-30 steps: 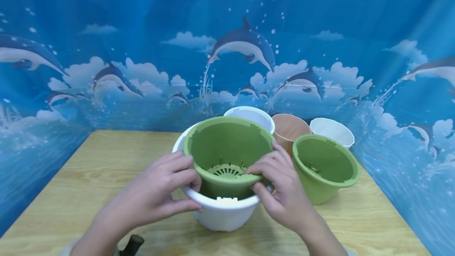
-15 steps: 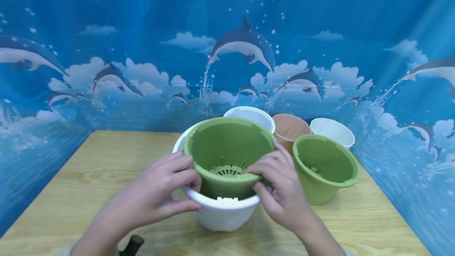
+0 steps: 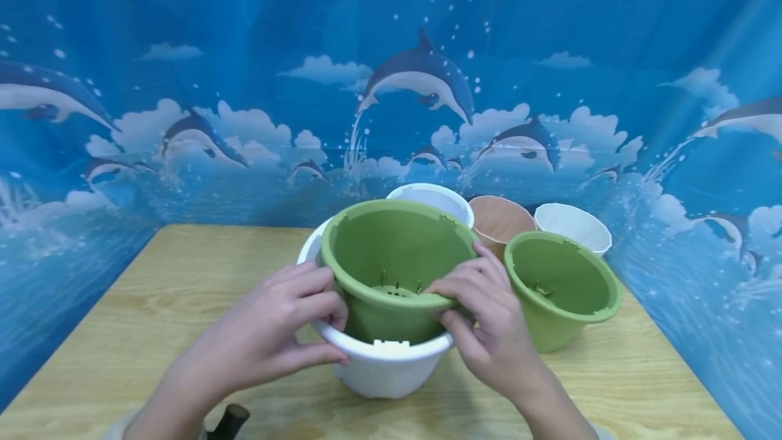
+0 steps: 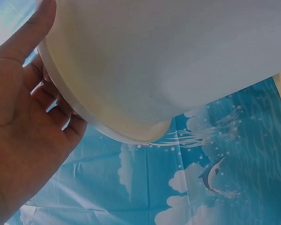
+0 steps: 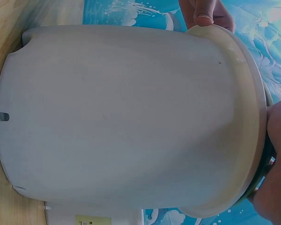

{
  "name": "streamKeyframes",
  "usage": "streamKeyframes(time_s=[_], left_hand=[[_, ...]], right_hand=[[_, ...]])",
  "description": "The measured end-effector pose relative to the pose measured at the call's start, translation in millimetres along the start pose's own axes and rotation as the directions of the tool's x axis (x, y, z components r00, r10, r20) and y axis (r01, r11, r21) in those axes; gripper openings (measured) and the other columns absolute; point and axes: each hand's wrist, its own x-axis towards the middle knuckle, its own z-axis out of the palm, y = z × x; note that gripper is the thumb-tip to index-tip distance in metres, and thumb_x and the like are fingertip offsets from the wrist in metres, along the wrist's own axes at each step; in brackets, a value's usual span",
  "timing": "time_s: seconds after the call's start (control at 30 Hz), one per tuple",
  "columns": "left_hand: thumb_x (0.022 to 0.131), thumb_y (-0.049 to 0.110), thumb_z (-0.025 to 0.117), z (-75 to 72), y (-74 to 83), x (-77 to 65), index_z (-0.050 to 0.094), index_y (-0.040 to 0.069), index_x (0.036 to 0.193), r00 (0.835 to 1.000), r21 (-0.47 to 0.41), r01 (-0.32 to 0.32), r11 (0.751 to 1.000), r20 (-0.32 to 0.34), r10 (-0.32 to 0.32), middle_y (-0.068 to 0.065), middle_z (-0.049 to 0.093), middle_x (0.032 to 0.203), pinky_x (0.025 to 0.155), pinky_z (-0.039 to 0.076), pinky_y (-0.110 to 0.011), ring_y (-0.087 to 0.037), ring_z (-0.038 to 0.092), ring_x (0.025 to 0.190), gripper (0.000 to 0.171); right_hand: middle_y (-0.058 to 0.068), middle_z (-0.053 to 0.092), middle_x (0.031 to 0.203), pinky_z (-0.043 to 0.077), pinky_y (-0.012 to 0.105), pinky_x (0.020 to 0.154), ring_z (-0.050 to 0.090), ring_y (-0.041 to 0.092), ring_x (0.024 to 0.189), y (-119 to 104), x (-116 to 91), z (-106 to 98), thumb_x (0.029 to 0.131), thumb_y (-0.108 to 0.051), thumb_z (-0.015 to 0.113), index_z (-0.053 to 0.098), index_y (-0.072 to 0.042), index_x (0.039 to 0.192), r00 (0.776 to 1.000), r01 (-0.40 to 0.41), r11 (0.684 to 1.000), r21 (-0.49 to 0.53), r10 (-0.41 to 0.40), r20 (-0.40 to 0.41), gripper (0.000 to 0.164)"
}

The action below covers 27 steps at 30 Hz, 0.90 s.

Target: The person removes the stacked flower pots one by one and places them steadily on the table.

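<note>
A green plastic flowerpot (image 3: 379, 321) with a slotted bottom sits tilted inside a larger white flowerpot (image 3: 385, 375) at the middle of the table. My left hand (image 3: 293, 318) grips the white pot's rim on the left, thumb outside and fingers curled over the edge. With thumb and fingers, my right hand (image 3: 485, 324) pinches the green pot's rim at its front right. The white pot's smooth side fills much of both wrist views; in the right one, the left thumb (image 5: 204, 13) presses at its rim. Little of the green pot shows there.
To the right stands another green flowerpot (image 3: 550, 328). Behind are a pale flowerpot (image 3: 436, 195), a brown pot (image 3: 497, 219) and a white faceted pot (image 3: 571, 226). A dark stick-like end (image 3: 229, 421) shows beside the left forearm on the wooden table (image 3: 153, 318).
The green pot has shifted slightly right and tilted, so less of its slotted bottom shows. My right hand has moved a little right with it; my left hand stays on the white rim.
</note>
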Motion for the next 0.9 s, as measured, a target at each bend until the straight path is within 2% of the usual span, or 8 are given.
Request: streamKeyframes(time_s=[0.43,0.9], left_hand=[[0.08,0.051,0.077,-1.2,1.4,-0.8,0.06,0.031,0.092,1.0,0.016,0.011,1.0,0.015,-0.011,0.018,0.047,0.094,0.076,0.041,-0.027,-0.001,0.042,0.087,0.029],[0.081,0.052,0.076,0.1,0.7,-0.7,0.06,0.031,0.092,1.0,0.013,0.02,1.0,0.016,-0.02,0.02,0.049,0.096,0.079,0.044,-0.029,0.0,0.045,0.091,0.029]], right_hand=[[0.001,0.07,0.086,0.027,0.051,0.116,0.057,0.019,0.089,-2.7,2.6,0.4,0.078,-0.004,0.067,0.072,-0.007,0.094,0.999,0.021,1.0,0.006,-0.021,-0.048,0.017],[0.003,0.07,0.085,0.029,0.05,0.116,0.057,0.02,0.088,-7.4,5.3,-3.0,0.078,-0.004,0.067,0.072,-0.005,0.092,0.996,0.063,0.998,0.01,-0.062,-0.068,0.015]])
